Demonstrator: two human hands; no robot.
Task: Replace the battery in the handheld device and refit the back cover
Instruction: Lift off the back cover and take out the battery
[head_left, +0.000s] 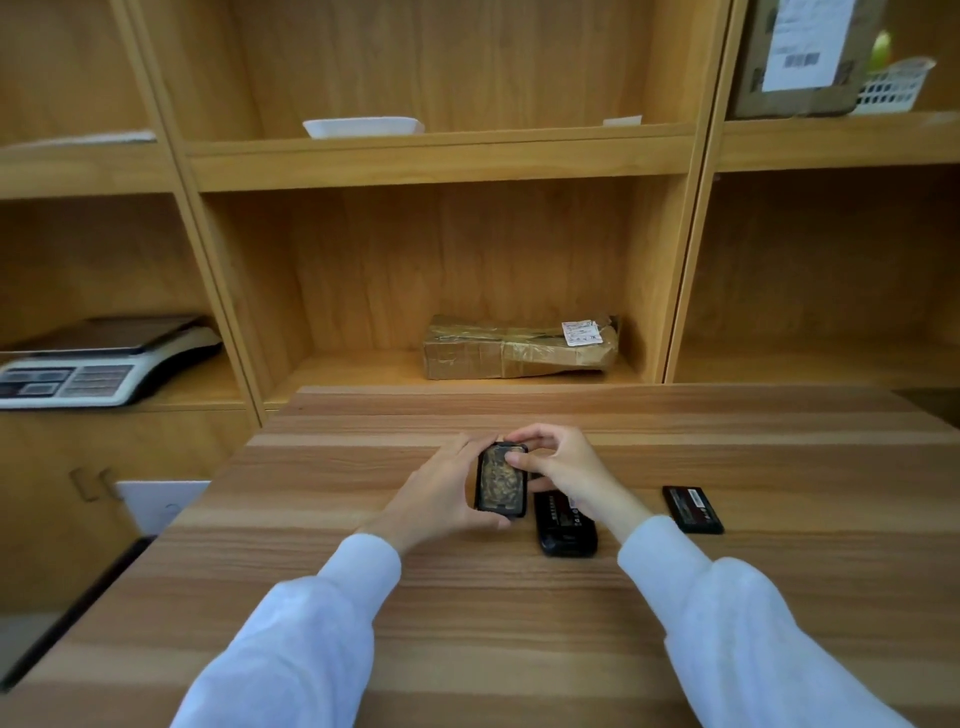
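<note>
Left hand (441, 486) and right hand (558, 467) both closed around a black rectangular plastic back cover (500, 482), held just above the striped wooden tabletop (467, 597) at centre; its inner face, mottled yellowish, faces the camera. Left fingers wrap its 9 o'clock edge, right thumb presses its top corner.

Black handheld device (565, 525) lies flat on the table at 4 o'clock of the cover, printed label up, partly under the right wrist. Flat black battery with red label (692, 509) lies at 3 o'clock of the device, apart from it.

Wooden shelf unit (447, 156) behind the table:
- 12 o'clock compartment: taped brown cardboard parcel (519, 347).
- Above it: white shallow tray (363, 127).
- 9 o'clock compartment: grey digital scale (98, 364).
- 1 o'clock, top: labelled cardboard box (800, 57), white plastic basket (891, 85) beside it.

Contents of tray and basket unclear.
</note>
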